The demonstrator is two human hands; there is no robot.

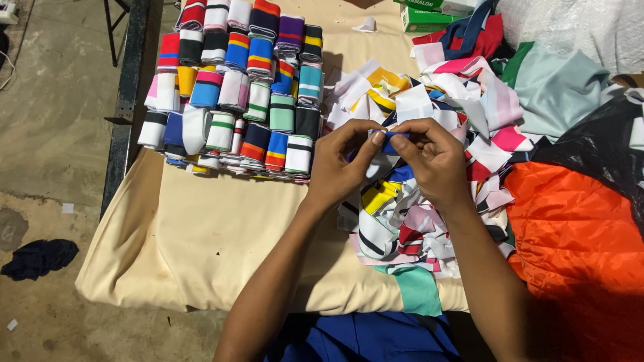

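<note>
Both hands work above a loose heap of fabric strips on the right half of the tabletop, which is covered with a cream cloth. The left hand and the right hand meet at the fingertips and pinch a small blue strip between them, held just above the heap. Only a short length of the blue strip shows; the fingers cover the rest, so its full shape cannot be made out.

To the left of the hands, rolled striped bands stand packed in rows. The upper rows are cut off by the top edge of the view, and the rolls at the back hide one another.

The heap is a tangle of white, pink, yellow and black pieces; single strips cannot be told apart in it. An orange sheet and a black sheet lie at the right and run out of view. A pale green cloth lies behind them. A green box at the top edge is partly cut off. A dark rag lies on the floor.
</note>
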